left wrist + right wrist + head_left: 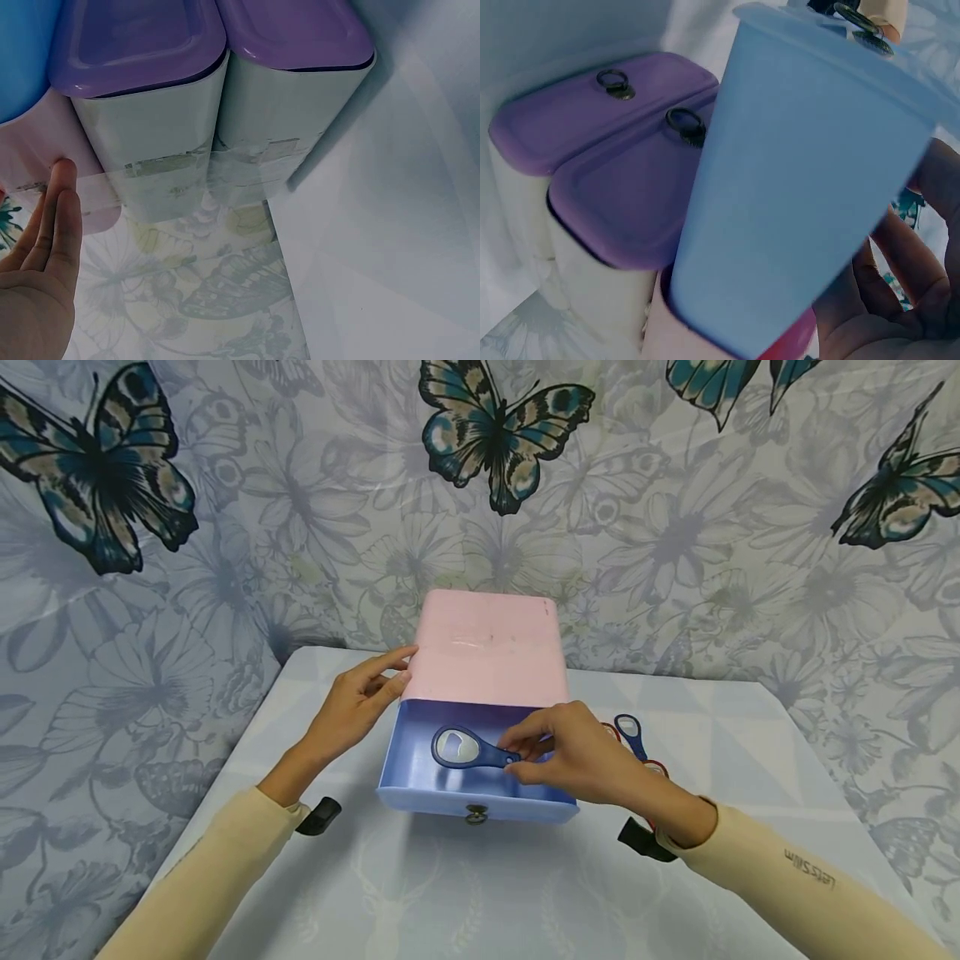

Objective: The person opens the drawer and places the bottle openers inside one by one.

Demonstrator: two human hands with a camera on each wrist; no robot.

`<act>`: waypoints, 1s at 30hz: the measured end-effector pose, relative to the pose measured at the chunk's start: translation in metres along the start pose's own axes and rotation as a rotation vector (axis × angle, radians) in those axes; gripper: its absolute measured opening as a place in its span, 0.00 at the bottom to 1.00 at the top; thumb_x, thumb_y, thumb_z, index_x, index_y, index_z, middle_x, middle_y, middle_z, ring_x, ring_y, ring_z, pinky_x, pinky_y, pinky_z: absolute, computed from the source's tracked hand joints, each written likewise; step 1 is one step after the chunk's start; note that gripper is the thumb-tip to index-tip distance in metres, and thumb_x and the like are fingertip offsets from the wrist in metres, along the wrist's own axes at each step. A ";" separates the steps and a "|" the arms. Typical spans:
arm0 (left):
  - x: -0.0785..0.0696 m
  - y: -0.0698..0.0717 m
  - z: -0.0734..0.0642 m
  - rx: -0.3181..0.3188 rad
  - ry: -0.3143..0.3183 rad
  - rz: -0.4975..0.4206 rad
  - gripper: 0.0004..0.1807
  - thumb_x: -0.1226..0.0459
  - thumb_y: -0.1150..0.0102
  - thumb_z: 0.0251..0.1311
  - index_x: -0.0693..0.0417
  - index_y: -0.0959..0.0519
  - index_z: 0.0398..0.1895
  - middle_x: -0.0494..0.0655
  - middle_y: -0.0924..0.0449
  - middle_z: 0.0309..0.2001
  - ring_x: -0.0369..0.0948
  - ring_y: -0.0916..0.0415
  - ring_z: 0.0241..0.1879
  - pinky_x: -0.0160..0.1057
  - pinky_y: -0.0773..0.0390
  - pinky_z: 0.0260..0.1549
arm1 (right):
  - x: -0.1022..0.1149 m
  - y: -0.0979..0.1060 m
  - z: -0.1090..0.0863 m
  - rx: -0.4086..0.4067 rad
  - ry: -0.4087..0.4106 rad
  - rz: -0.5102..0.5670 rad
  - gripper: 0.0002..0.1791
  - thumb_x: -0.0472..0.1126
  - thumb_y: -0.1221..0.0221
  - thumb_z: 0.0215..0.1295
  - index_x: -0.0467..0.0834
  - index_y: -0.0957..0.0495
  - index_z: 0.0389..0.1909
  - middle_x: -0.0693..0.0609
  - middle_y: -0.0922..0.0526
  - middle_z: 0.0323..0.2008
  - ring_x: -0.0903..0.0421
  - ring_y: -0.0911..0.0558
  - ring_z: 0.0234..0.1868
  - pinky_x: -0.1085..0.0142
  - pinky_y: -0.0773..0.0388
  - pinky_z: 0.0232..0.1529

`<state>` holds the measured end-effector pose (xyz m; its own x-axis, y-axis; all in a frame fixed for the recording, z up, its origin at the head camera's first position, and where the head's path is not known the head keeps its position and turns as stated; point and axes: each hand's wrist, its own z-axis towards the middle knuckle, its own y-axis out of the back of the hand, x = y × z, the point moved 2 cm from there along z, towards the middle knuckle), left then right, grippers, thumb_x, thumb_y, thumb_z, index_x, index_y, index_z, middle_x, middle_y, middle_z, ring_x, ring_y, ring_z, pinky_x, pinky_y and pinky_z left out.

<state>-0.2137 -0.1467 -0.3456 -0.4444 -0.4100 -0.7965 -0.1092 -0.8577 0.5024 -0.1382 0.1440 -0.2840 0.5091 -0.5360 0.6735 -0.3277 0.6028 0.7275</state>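
Note:
A pink box (491,647) has its light blue drawer (476,802) pulled out toward me. Over the drawer, my right hand (581,752) pinches the handle end of a dark blue magnifying glass (474,749), whose oval window points left. In the right wrist view the blue drawer (795,172) hides what the fingers hold, and only part of the right hand (907,277) shows behind it. My left hand (356,697) touches the left side of the pink box with extended fingers. The left wrist view shows that hand (49,247) with its fingertips against the pink wall (64,131).
Two white boxes with purple drawer fronts (607,112) adjoin the pink one in the wrist views. Right of the drawer, scissors with dark blue handles (630,733) and red-handled ones (657,767) lie partly behind my right hand. Butterfly-printed cloth (675,568) hangs behind the table (712,710).

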 end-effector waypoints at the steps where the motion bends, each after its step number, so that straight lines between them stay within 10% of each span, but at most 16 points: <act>1: 0.000 0.000 0.000 0.000 0.001 0.001 0.25 0.54 0.48 0.75 0.31 0.32 0.73 0.50 0.23 0.60 0.45 0.17 0.40 0.40 0.28 0.32 | 0.001 -0.002 0.002 0.008 0.001 0.003 0.11 0.34 0.29 0.56 0.42 0.12 0.41 0.54 0.11 0.38 0.63 0.15 0.35 0.70 0.17 0.42; 30: 0.001 -0.001 0.000 -0.001 0.008 0.020 0.26 0.52 0.48 0.75 0.32 0.33 0.74 0.53 0.23 0.61 0.51 0.15 0.48 0.45 0.26 0.37 | 0.007 -0.030 0.028 0.059 -0.056 -0.064 0.13 0.41 0.27 0.57 0.42 0.11 0.43 0.55 0.11 0.35 0.67 0.16 0.34 0.73 0.19 0.38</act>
<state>-0.2135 -0.1466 -0.3464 -0.4392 -0.4297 -0.7890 -0.0995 -0.8495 0.5181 -0.1470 0.1061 -0.2974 0.4855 -0.6055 0.6306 -0.3434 0.5312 0.7745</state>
